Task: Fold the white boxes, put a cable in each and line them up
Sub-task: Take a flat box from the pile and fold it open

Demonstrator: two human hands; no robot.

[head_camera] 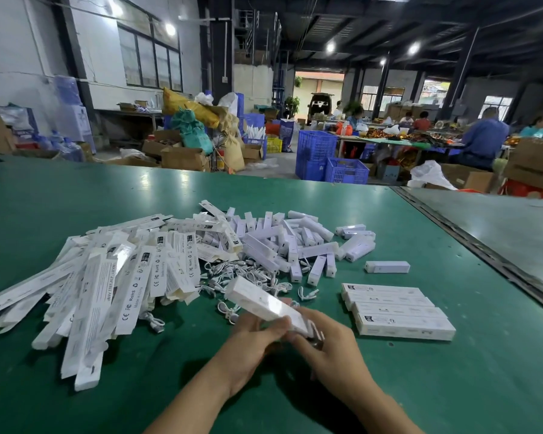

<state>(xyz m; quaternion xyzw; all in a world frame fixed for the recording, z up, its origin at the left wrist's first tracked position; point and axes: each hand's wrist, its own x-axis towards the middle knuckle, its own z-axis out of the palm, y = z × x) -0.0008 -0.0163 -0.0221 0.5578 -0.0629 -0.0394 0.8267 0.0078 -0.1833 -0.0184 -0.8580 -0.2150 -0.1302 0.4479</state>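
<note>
A long white box (264, 300) is held tilted above the green table (452, 386), its far end pointing up and left. My left hand (251, 343) grips its middle from below. My right hand (329, 343) pinches its near end, where a flap sticks out. A heap of flat unfolded white boxes (113, 277) lies to the left. Loose white cables (245, 277) lie in a tangle just beyond my hands. Several finished boxes (398, 311) lie side by side in a row at the right.
A pile of small white blocks (295, 242) sits behind the cables, one lone block (387, 267) at its right. A metal seam (483, 249) runs along the table's right side. Blue crates (345, 170), cardboard boxes and seated people are beyond the far edge.
</note>
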